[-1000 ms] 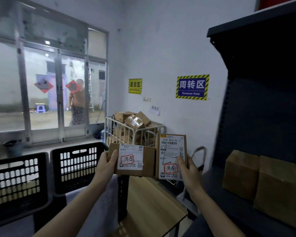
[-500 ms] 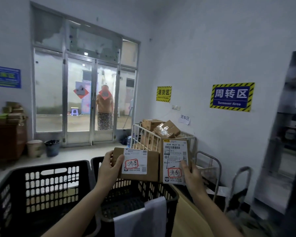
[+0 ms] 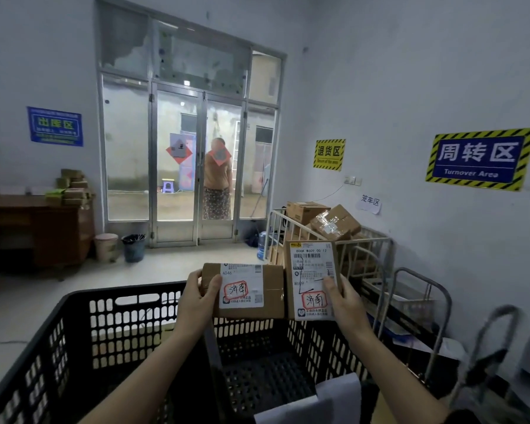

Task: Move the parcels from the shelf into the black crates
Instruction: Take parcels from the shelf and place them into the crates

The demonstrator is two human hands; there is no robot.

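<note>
Head view shows two small cardboard parcels held up side by side above the black crates. The left parcel (image 3: 245, 290) lies wide, its white label stamped with red-ringed characters. The right parcel (image 3: 312, 280) stands tall just beside it, with a barcode label and the same red mark. Whether their edges touch cannot be told.

The left hand (image 3: 196, 301) grips the left parcel's outer end, thumb curled over the front and fingers wrapped behind. The right hand (image 3: 346, 304) holds the right parcel at its lower right corner, thumb pressed on the label and fingers behind.

Below them, the right crate (image 3: 257, 341) sits with its perforated floor visible and a white sheet (image 3: 334, 399) draped over its near rim. The left crate (image 3: 120, 316) stands against it.

Beyond, to the right, a metal cage trolley (image 3: 377, 243) holds brown boxes (image 3: 334, 223). A blue and yellow Turnover Area sign (image 3: 479, 159) hangs on the right wall. Straight ahead, a person (image 3: 217, 179) stands outside the glass doors (image 3: 178, 166). A wooden desk (image 3: 37, 228) sits at the left wall.
</note>
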